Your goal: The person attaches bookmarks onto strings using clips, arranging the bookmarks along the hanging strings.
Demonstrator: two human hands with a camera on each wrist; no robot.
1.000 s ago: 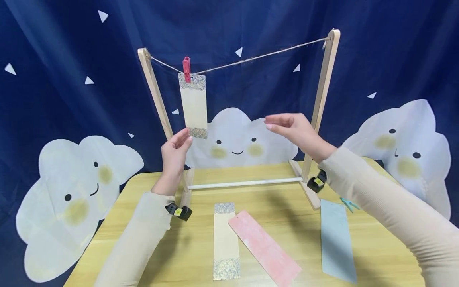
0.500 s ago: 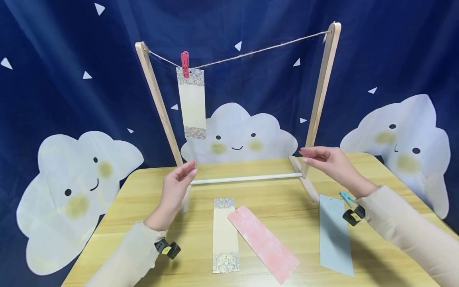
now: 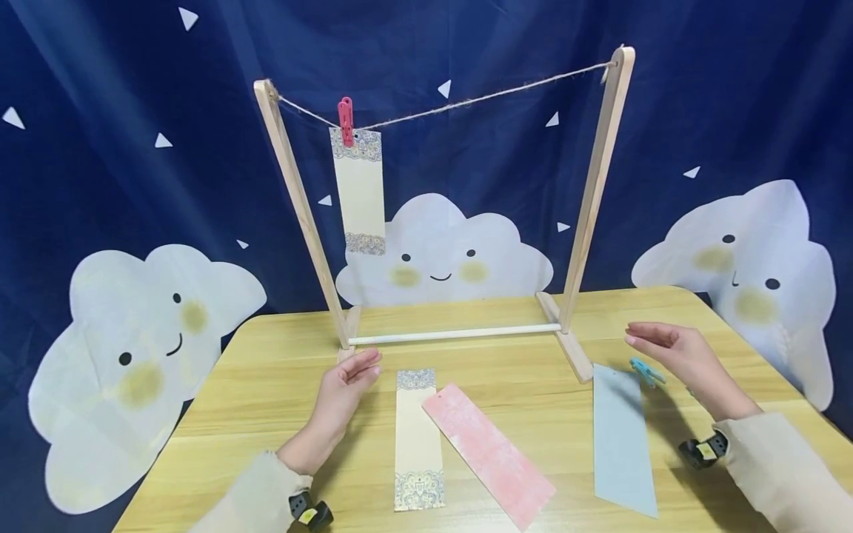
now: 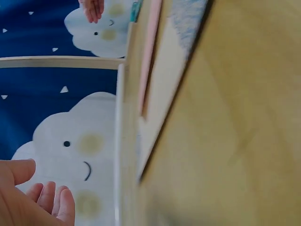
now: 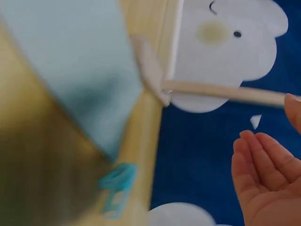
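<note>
In the head view my left hand (image 3: pixel 338 400) hovers over the table, left of a cream bookmark (image 3: pixel 418 437) with patterned ends, its fingers loosely bent around nothing. My right hand (image 3: pixel 689 366) is in the air above and right of a teal clothespin (image 3: pixel 646 372), also holding nothing. That clothespin lies by the top corner of a pale blue bookmark (image 3: pixel 623 444). A pink bookmark (image 3: pixel 489 455) lies slanted, its upper end by the cream one. Another patterned bookmark (image 3: pixel 360 192) hangs from the twine (image 3: pixel 480 100) under a red clothespin (image 3: pixel 346 122).
A wooden stand with a left post (image 3: pixel 300 207), a right post (image 3: pixel 596 192) and a white crossbar (image 3: pixel 456 334) stands at the back of the table (image 3: pixel 280 377). Behind it hangs a blue curtain (image 3: pixel 426 44) with cloud shapes.
My left hand has come down from the hanging bookmark's lower end to near the table. The right hand has dropped and moved right, toward the teal clothespin.
</note>
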